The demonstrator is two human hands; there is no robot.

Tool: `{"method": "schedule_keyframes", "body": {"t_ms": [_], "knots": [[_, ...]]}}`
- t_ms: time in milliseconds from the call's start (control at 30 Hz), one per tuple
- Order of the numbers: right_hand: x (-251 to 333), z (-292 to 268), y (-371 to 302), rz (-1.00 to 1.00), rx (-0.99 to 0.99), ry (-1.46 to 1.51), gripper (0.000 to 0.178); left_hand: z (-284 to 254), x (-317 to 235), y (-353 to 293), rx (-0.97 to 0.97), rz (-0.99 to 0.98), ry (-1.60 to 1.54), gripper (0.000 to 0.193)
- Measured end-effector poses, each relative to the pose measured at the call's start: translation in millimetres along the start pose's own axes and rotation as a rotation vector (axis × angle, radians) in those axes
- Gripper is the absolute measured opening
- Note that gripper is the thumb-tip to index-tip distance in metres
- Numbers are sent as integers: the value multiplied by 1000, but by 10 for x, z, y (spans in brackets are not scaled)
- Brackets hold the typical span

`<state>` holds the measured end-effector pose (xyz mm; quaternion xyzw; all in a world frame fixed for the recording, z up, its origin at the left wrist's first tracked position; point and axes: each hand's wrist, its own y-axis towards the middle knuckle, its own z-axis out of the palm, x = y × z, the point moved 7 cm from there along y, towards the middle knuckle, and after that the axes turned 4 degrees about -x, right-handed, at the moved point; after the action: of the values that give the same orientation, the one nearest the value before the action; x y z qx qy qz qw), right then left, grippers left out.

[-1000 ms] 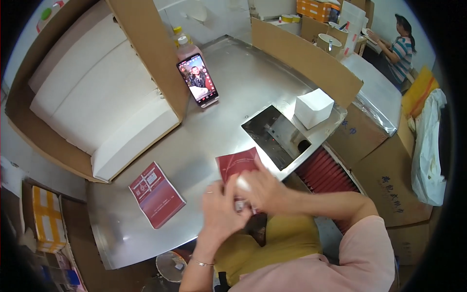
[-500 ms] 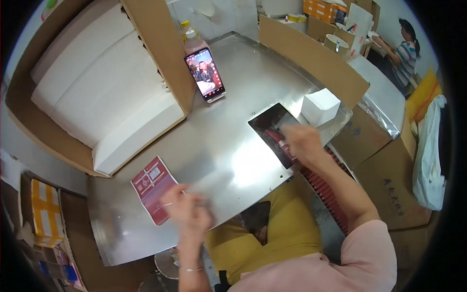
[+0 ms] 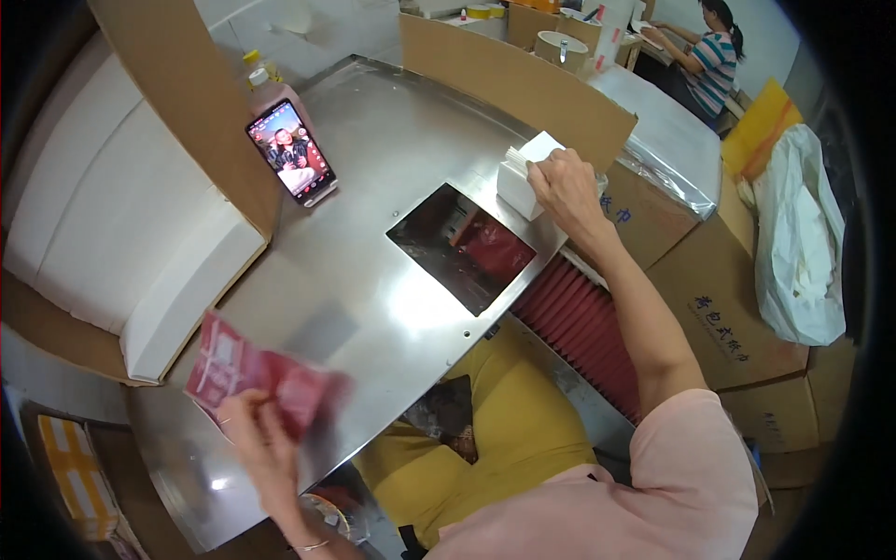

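Note:
My left hand (image 3: pixel 259 431) is at the left front of the metal table, its fingers closed on a flat red printed plastic bag (image 3: pixel 233 369). The bag is lifted and bent, and its right end is blurred by motion. My right hand (image 3: pixel 567 194) is at the right side, fingers curled over the top of a white stack of folded paper (image 3: pixel 516 191). Thin layered edges show beside its fingertips. Left of the stack, a square opening (image 3: pixel 425 233) in the tabletop shows a red packet (image 3: pixel 495 247) down inside.
A lit phone (image 3: pixel 291 154) leans on a bottle (image 3: pixel 266 89) at the back. A large carton (image 3: pixel 187 103) of white stacks stands left. Red packets (image 3: pixel 579 303) lie in a row below the table's right edge. Cartons (image 3: pixel 737 308) stand right; another person (image 3: pixel 714 61) sits far off.
My right hand has moved from the opening to the white stack. My left hand has taken hold of the red bag and raised it from the table. The view has shifted right.

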<state>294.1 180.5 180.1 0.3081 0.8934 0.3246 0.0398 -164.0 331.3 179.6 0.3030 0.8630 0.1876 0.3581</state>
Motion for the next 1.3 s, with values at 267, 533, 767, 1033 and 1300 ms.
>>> {"method": "schedule_keyframes", "body": {"t_ms": [267, 533, 767, 1033, 1300], "knots": [[172, -141, -180, -261, -358, 51, 39, 1212, -943, -272, 259, 343, -243, 17], [2104, -145, -1444, -820, -44, 506, 29, 1074, -680, -244, 253, 240, 118, 80], [2217, -74, -1178, -698, 131, 730, 27, 1121, -708, -177, 251, 230, 204, 79], [203, 66, -214, -162, -77, -137, 22, 1021, -760, -148, 213, 109, 394, 61], [-24, 81, -42, -12, 46, 56, 23, 980, -797, -128, 281, 206, 389, 73]]}}
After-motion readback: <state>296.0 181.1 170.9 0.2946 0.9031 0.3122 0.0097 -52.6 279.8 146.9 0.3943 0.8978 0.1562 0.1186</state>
